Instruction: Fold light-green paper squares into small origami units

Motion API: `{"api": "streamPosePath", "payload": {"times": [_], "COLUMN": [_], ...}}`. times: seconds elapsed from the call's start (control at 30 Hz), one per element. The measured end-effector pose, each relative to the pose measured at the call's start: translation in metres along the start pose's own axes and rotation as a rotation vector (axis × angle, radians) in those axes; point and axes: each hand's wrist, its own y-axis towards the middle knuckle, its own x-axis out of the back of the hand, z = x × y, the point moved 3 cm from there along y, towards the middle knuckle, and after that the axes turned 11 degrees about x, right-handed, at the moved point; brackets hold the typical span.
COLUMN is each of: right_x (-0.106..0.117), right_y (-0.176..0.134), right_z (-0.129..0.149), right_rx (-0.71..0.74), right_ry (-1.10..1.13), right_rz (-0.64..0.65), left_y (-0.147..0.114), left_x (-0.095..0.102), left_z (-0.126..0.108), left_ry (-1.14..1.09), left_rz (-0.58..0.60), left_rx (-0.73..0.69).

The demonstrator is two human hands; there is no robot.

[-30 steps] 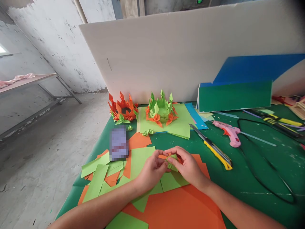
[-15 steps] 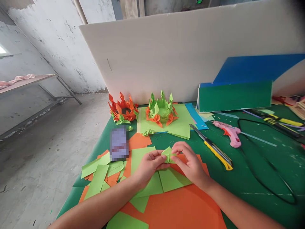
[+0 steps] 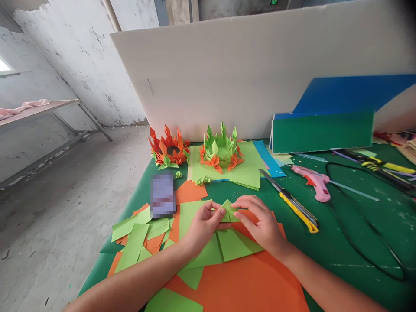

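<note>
A small folded piece of green paper (image 3: 229, 212) is held between my hands, above the loose sheets. My left hand (image 3: 207, 222) pinches its left side between thumb and fingers. On the other side, my right hand (image 3: 256, 219) has its thumb and fingertips at the paper's right edge, curled around it. Beneath the hands lie green paper sheets (image 3: 208, 253) on top of a large orange sheet (image 3: 253, 284). Farther back stand an orange paper crown (image 3: 169, 147) with green flowers and a green paper crown (image 3: 221, 149) with orange flowers.
A yellow utility knife (image 3: 295, 208) and a pink glue gun (image 3: 315, 181) with a black cord lie to the right. A blurred rectangular object (image 3: 163, 194) and green paper strips (image 3: 133, 245) are at left. A white board (image 3: 208, 78) stands behind the green table (image 3: 351, 251).
My right fingers have come down closer onto the folded paper's right edge, and more of its creased face shows. The view has shifted very slightly.
</note>
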Motion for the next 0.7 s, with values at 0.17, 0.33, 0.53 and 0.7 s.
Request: {"api": "streamPosePath", "payload": {"times": [0.17,0.33,0.53,0.7], "right_x": [0.000,-0.003,-0.007,-0.008], "right_y": [0.001,0.001,0.000,0.000], "right_z": [0.000,0.001,0.001,0.003], "right_rx": [0.025,-0.048,-0.097,-0.111], "right_ry": [-0.045,-0.003,0.048,0.050], "right_rz": [0.011,0.029,0.011,0.008], "left_y": [0.001,0.004,0.003,0.005], "left_x": [-0.001,0.000,-0.001,0.000], "left_z": [0.003,0.008,0.009,0.011], "left_ry": [0.020,0.036,0.063,0.080], "left_rz": [-0.007,0.025,0.019,0.038], "left_rx": [-0.004,-0.022,-0.020,-0.054]}}
